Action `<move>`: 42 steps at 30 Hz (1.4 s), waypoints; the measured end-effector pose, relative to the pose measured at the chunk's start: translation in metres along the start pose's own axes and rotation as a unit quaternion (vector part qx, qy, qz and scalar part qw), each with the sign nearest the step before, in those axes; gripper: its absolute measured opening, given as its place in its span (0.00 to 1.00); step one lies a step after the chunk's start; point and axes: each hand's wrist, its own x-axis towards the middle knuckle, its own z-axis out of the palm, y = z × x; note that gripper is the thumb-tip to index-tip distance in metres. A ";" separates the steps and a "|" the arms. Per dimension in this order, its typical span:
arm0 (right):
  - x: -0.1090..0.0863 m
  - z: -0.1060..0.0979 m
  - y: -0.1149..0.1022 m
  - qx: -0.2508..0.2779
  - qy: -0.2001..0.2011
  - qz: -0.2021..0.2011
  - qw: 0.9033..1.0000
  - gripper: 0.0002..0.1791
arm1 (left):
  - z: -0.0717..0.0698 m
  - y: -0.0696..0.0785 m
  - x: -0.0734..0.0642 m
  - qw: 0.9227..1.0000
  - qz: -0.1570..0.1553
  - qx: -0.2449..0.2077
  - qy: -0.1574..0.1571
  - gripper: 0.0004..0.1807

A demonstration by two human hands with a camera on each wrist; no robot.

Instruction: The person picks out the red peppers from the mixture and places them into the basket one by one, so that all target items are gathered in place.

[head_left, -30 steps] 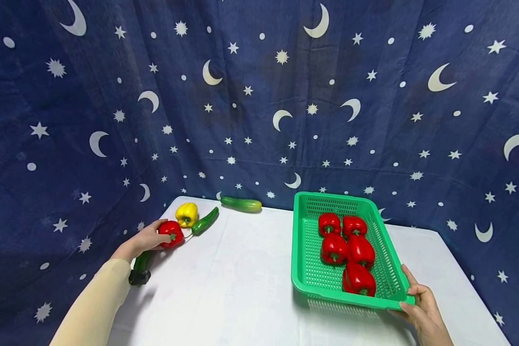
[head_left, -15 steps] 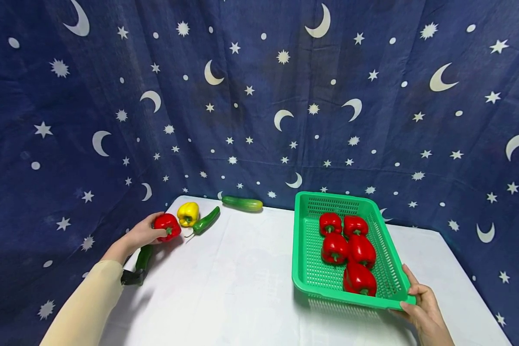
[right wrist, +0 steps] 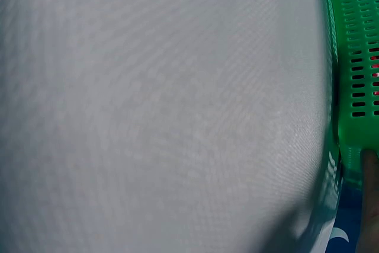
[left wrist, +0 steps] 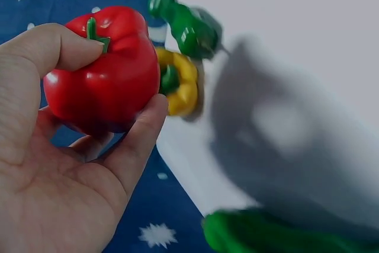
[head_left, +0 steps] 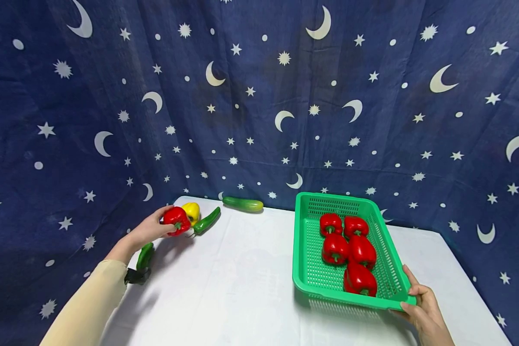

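Observation:
My left hand [head_left: 149, 229] grips a red bell pepper [head_left: 177, 221] over the left side of the table, thumb beside its green stem in the left wrist view. The pepper is raised, its shadow falling on the white cloth. Partly behind it lies a yellow bell pepper [head_left: 192, 212], with a green chili pepper [head_left: 207, 221] close by. My right hand [head_left: 425, 307] holds the near right corner of a green plastic basket [head_left: 300, 250], thumb over the rim. Several red bell peppers [head_left: 335, 249] sit in the basket. One finger [right wrist: 370, 194] shows against the basket wall in the right wrist view.
A green cucumber [head_left: 243, 204] with a yellowish end lies at the table's back edge. Another long green vegetable [head_left: 145, 257] lies under the left forearm, partly hidden by the black wrist strap [head_left: 137, 276]. Dark blue star-patterned curtains [head_left: 259, 120] surround the white table [head_left: 242, 278].
The left hand has lifted the red bell pepper off the table, first drawing it slightly left, then moving right and up, now overlapping the yellow pepper. The right hand and basket have stayed put.

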 end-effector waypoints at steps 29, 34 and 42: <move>0.000 0.001 0.001 0.013 -0.016 -0.032 0.999 0.15 | 0.069 0.080 0.007 0.989 0.107 -0.056 -0.087 0.46; 0.000 0.001 0.001 0.018 -0.018 -0.039 0.999 0.16 | 0.083 0.093 0.006 0.985 0.115 -0.056 -0.113 0.44; 0.000 0.000 0.001 0.008 -0.011 -0.022 1.000 0.15 | 0.104 0.115 0.002 0.981 0.142 -0.029 -0.133 0.43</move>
